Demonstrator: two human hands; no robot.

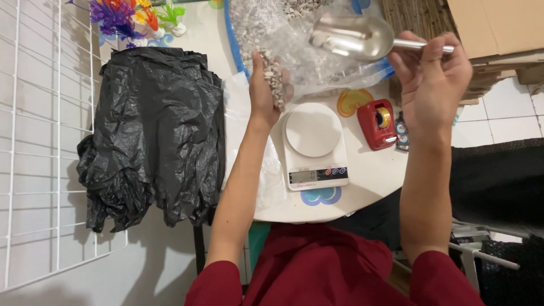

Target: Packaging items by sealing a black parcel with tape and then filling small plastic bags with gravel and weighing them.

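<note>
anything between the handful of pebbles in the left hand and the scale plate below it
Nothing visible. The left hand holds the pebbles just beyond the scale, whose round white plate is bare. The right hand holds the metal scoop off to the side, over the gravel bag.

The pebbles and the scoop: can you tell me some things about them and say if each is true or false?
1. The left hand holds a handful of pebbles. True.
2. The right hand holds a wooden spoon. False: it holds a metal scoop by its handle.
3. The scale has pebbles piled on it. False: its round plate is bare.
4. A black bag lies left of the scale. True.
5. The red tape dispenser sits right of the scale. True.
6. The scoop hangs over the black bag. False: it is over the clear bag of pebbles.
</note>
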